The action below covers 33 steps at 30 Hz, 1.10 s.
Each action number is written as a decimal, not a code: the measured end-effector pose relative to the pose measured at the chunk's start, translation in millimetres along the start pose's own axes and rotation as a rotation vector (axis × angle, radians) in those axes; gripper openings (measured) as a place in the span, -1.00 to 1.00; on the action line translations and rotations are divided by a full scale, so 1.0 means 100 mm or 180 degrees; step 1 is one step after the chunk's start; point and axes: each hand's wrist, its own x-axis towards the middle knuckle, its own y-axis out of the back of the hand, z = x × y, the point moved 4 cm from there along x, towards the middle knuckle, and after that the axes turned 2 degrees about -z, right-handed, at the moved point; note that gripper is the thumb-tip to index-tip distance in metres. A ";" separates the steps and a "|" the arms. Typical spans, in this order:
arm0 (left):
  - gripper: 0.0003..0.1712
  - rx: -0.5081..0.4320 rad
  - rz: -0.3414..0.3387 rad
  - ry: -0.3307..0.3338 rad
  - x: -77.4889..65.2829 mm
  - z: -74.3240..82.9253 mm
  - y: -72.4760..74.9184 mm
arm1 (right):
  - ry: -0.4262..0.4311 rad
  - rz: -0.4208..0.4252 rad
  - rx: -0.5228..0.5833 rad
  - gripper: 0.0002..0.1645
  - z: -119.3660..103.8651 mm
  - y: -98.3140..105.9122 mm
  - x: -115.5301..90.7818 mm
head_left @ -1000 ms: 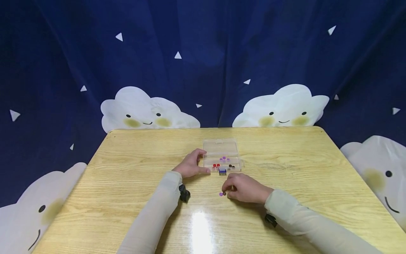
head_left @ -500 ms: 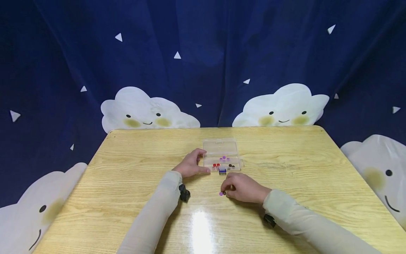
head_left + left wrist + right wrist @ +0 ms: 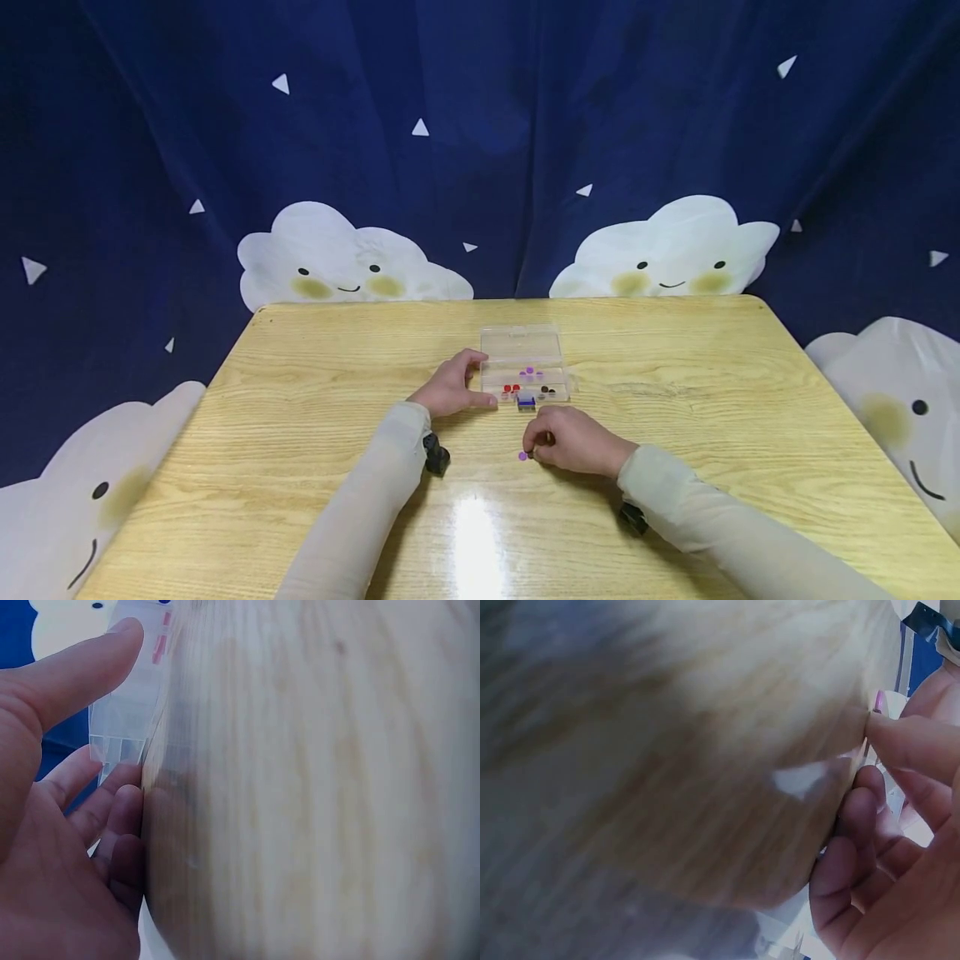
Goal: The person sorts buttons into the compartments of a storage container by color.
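A clear plastic box lies with its lid up at the table's middle. My left hand holds its left end, thumb at the front corner and index finger near the back; the left wrist view shows the box beyond the thumb. In front of it, my right hand pinches a small dark round disc at the tabletop with thumb and index finger. Just left of those fingertips lies a purple disc, also seen as a thin purple edge in the right wrist view.
Inside the box are red discs, purple discs and dark discs, in separate groups. A small blue part sits at its front edge. Wooden tabletop lies around it; a dark blue curtain hangs behind.
My right hand has shifted slightly left, and its thumb and index fingertips have closed onto the dark disc. The left hand and the box stay in place.
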 end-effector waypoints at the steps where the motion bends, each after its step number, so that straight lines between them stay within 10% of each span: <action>1: -0.07 -0.0005 -0.0002 -0.0003 0.00 0.00 0.00 | 0.0005 0.0007 -0.0004 -0.84 0.00 0.00 0.00; 33: -0.07 0.0076 -0.0001 0.0009 0.00 0.03 0.01 | 0.0009 0.0107 0.0201 -0.82 0.04 0.01 -0.02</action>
